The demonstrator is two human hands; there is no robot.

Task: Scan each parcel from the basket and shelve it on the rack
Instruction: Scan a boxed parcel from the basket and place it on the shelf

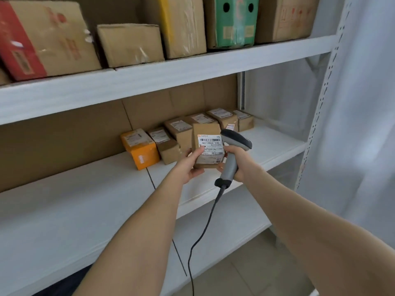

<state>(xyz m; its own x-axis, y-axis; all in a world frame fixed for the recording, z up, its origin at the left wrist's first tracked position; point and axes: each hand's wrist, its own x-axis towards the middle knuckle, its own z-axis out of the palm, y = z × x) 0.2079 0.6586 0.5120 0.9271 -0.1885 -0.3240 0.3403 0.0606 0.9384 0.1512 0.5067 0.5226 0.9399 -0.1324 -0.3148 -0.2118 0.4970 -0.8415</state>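
White steel rack (171, 77) fills the view, brown cardboard lining its back. Pale sheeting (363, 124) hangs on the right. Large cartons stand on the upper shelf, one of them green (235, 22). On the middle shelf (267, 146) a row of small boxes runs along the back, with an orange box (140, 148) at its left end. Basket not in view.

Parcel (205, 131): small brown cardboard box, square-edged and matte, held upright above the middle shelf just in front of the row. Its white printed label (210, 145) faces the camera.

Left grip (190, 165) grasps the parcel from the left and below, thumb lying on the label's lower left. Right grip (237, 161) is clenched round the handle of the scanner (236, 138). The scanner is grey smooth plastic, pistol-shaped, its dark head just beside the parcel's upper right corner. Cannot tell whether the right fingers also touch the box. A black cable (205, 227) droops from the handle base past the shelf edges.

Risks, as judged:
- The scanner head sits beside the label rather than facing it, so a read looks unlikely without re-aiming.
- The thumb may mask part of the code.
- The slack cable could catch a shelf lip and jerk the scanner.
- Pushing the parcel in could nudge the close-packed row.
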